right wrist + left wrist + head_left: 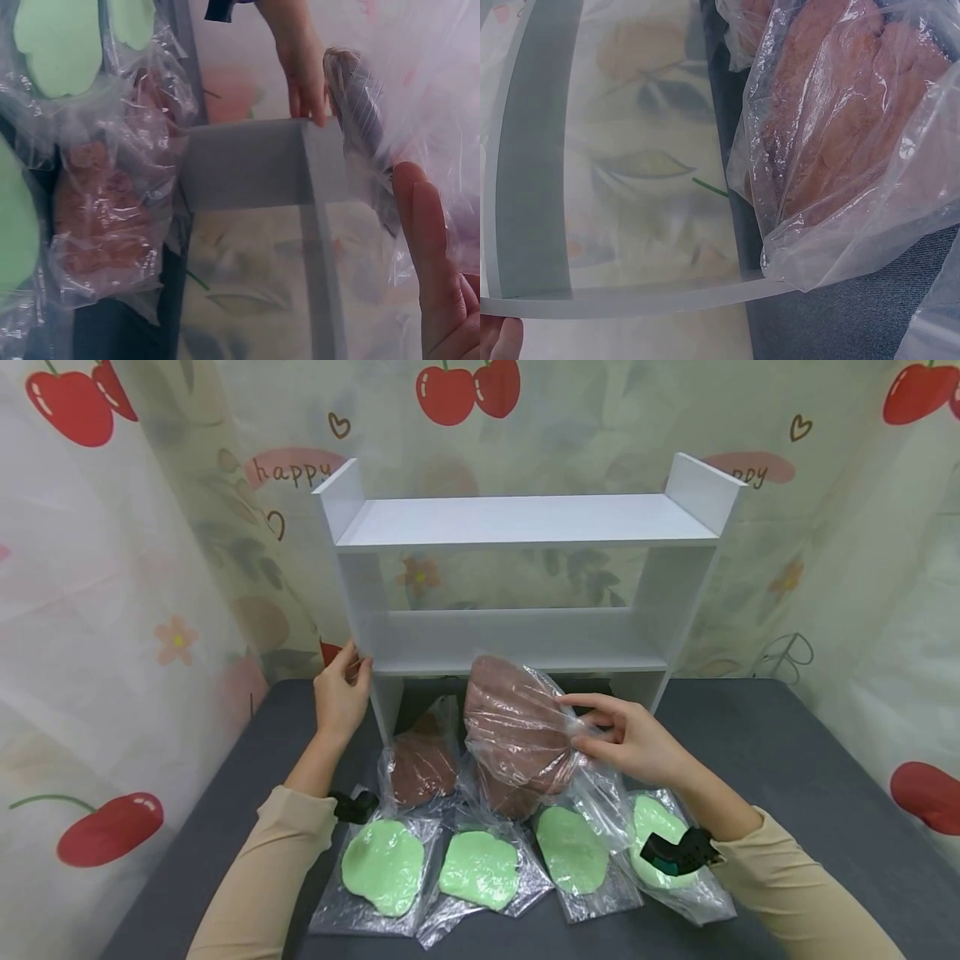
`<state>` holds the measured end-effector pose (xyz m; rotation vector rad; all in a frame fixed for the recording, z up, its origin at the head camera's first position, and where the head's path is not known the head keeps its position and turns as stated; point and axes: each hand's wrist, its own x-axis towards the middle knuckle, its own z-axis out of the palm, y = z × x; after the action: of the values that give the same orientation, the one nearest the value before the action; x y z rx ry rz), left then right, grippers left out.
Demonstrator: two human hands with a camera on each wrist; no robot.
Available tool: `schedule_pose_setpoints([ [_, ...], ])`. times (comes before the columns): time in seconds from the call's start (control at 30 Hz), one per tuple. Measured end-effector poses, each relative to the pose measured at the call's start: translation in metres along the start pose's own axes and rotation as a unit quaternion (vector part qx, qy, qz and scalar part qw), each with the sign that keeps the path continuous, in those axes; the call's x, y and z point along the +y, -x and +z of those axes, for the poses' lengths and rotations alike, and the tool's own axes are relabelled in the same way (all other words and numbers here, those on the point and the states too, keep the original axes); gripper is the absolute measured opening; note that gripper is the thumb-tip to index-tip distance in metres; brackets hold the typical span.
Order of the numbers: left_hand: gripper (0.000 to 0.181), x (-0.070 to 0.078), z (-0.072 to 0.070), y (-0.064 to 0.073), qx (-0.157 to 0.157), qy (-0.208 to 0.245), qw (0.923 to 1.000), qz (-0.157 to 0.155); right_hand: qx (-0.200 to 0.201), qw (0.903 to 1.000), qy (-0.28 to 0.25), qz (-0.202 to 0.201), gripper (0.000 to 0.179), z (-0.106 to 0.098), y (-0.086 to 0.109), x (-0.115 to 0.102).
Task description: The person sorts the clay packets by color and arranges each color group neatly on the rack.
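My right hand [633, 739] pinches the edge of a clear plastic bag [611, 797] that holds a flat brown, dough-like piece [517, 714]. The bag is raised in front of the lower part of a white shelf unit [525, 522], over another brown bagged piece. At the unit's left side panel, my left hand [341, 693] grips the edge between thumb and fingers; its fingertips [508, 339] show at the panel in the left wrist view. A further bagged brown piece [423, 764] leans near the shelf's bottom left.
Several clear bags with flat light-green pieces [382, 867] lie in a row along the front of the dark table [720, 727]. Patterned cloth [570, 452] hangs behind and at both sides. A small red object [328, 652] shows beside the left hand.
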<state>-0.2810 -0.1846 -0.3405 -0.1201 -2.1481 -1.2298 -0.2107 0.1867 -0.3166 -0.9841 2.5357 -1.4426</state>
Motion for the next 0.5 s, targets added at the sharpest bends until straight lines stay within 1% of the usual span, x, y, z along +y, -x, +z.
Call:
schedule_pose_setpoints([
  [0.13, 0.045, 0.000, 0.000, 0.000, -0.001, 0.003, 1.0000, 0.000, 0.002, 0.9999, 0.003, -0.014, 0.047, -0.004, -0.003, -0.008],
  [0.3, 0.045, -0.001, 0.001, 0.000, 0.001, 0.005, 1.0000, -0.002, 0.007, 0.9988, 0.006, -0.049, 0.048, -0.009, -0.008, -0.020],
  [0.5, 0.044, -0.002, 0.001, -0.001, 0.005, 0.002, 1.0000, -0.002, 0.017, 0.9965, -0.007, -0.082, 0.049, -0.015, -0.016, -0.035],
])
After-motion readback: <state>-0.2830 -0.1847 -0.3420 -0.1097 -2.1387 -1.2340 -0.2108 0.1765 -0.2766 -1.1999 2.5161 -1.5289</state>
